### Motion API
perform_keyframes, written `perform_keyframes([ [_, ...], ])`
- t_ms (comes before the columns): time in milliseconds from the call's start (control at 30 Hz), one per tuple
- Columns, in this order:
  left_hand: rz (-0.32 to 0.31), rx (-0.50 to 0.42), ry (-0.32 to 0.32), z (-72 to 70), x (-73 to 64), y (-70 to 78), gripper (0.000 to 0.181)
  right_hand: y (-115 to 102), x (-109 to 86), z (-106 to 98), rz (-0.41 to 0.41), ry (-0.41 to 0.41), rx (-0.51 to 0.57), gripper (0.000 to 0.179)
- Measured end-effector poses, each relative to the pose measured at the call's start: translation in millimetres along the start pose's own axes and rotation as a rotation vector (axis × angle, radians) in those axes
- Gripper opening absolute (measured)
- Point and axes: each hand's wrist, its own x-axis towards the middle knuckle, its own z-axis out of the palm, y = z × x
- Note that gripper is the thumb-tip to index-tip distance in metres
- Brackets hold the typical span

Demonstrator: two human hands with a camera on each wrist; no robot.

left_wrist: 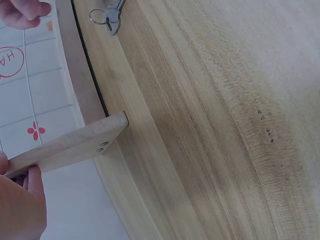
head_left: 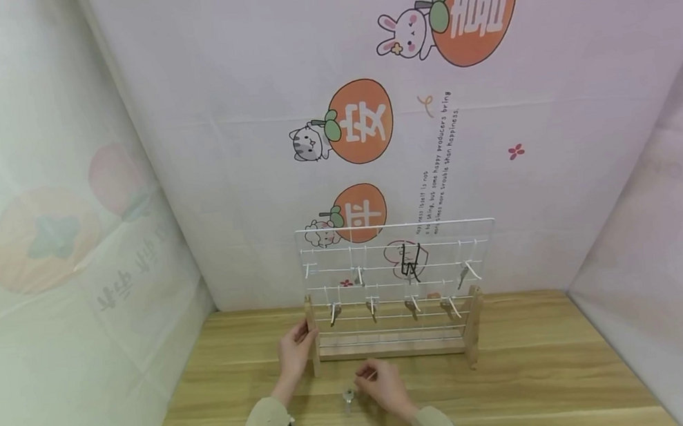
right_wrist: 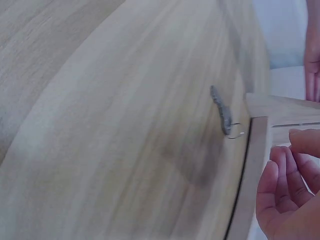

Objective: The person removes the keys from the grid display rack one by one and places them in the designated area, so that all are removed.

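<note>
A white wire rack (head_left: 402,283) stands on wooden supports, with several keys hanging from its hooks. My left hand (head_left: 295,348) grips its left wooden upright (head_left: 313,337), thumb on one face and fingers on the other, as the left wrist view also shows. On the table in front of the rack lies a silver key (right_wrist: 222,112) with a thin ring (right_wrist: 236,131). My right hand (head_left: 386,385) is over the table just right of that key. Its fingers bend loosely toward the thumb, and nothing shows between them in the right wrist view.
A wooden base bar (head_left: 393,348) joins the rack's two supports, the right upright (head_left: 474,327) at its other end. Behind the wood-grain table (head_left: 538,359) hangs a white printed cloth (head_left: 238,182), with more cloth at both sides. A black wire piece (head_left: 410,261) hangs on the rack.
</note>
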Motion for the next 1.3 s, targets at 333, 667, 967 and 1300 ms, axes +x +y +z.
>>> perform_keyframes([
  [333,-0.029,-0.01,0.028,3.5,14.0,-30.6,0.039,-25,-6.8,-14,-0.001,0.054,0.014,0.016],
  [667,-0.051,-0.003,0.016,3.1,12.2,-29.7,0.04,-43,-8.6,-30,-0.051,0.105,0.007,0.01],
  [967,-0.008,0.024,-0.012,-0.5,-1.2,3.4,0.037,-63,-12.8,-43,-0.067,0.135,0.052,0.014],
  [1300,-0.028,-0.006,0.006,4.6,12.1,-29.8,0.04,-90,-5.3,-63,-0.065,0.236,0.148,0.015],
])
